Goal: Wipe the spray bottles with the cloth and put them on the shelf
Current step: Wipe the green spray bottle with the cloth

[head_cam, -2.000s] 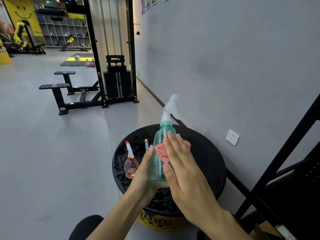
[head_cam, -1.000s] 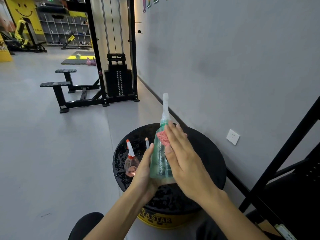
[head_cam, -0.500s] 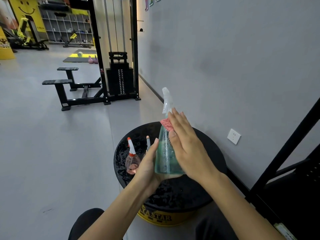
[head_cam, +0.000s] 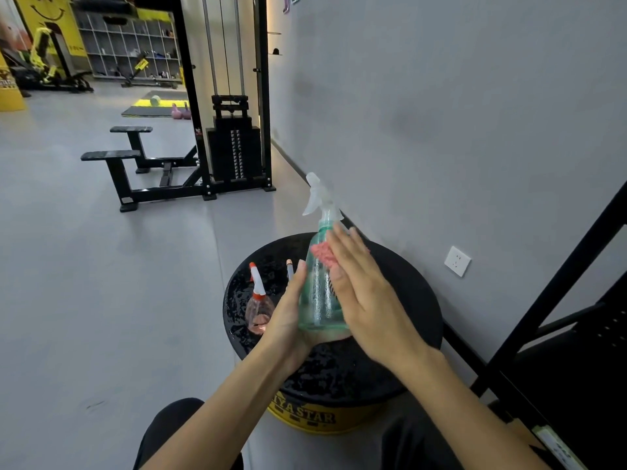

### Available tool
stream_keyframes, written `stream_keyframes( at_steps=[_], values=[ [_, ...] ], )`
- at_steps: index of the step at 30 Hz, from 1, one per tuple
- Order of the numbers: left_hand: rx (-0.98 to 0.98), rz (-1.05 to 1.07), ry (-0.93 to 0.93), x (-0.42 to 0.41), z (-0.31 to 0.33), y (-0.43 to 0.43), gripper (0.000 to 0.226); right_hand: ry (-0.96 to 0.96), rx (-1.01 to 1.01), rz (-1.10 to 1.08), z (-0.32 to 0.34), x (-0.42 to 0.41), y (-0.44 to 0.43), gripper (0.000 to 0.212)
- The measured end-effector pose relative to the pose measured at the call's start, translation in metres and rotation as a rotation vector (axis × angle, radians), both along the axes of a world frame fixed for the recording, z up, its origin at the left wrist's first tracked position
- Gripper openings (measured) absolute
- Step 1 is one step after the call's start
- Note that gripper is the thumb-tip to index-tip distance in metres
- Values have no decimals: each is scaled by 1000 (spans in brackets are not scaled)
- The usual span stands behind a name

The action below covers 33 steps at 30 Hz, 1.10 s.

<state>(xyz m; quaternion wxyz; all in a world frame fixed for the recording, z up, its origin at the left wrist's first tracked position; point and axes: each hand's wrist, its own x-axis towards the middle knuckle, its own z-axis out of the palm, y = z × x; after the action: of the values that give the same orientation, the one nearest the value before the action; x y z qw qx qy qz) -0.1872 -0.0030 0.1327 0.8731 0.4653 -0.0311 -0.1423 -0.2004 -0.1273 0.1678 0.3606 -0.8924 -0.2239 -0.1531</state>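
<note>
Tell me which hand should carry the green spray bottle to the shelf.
Left, probably: the left hand grips the green spray bottle at its base, while the right hand presses the pink cloth against it.

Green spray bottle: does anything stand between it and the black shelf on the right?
Only the person's own right hand, pressing the pink cloth on the green spray bottle, lies on that side. Otherwise open air to the black shelf; its boards are too dark to judge.

A gym: a cable weight machine point(head_cam: 234, 144), benches point(head_cam: 115, 157), kettlebells point(head_cam: 179, 111) and a floor mat point(head_cam: 152, 108).
</note>
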Motion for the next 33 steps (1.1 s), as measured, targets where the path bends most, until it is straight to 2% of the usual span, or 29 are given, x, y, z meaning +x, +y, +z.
stream_keyframes(
  at_steps=[4, 7, 11, 14, 17, 23, 29, 33],
  values=[
    [-26, -9, -13, -1, 0, 0, 39, -3, 17, -27, 8, 14, -3, 51],
    [-25, 7, -11, -1, 3, 2, 43, -7, 45, 1, 1, 3, 0, 50],
    [-28, 56, 25, 2, 0, 5, 40, -112, -48, -5, -19, -23, 5, 50],
    [1, 15, 25, 3, -3, 4, 52, -185, -113, -26, -23, -26, 4, 50],
    [-1, -30, 12, 1, -1, 3, 40, -161, -88, -41, -9, -14, 2, 50],
    [-22, -48, 65, 0, -7, -4, 46, -22, 39, -41, 13, 17, -5, 50],
    [-37, -21, 56, 1, -1, -1, 50, -12, 24, 12, -1, -10, 2, 50],
    [-4, 11, 54, 1, -2, 5, 54, -77, -30, 10, -20, -31, 4, 50]
  ],
)
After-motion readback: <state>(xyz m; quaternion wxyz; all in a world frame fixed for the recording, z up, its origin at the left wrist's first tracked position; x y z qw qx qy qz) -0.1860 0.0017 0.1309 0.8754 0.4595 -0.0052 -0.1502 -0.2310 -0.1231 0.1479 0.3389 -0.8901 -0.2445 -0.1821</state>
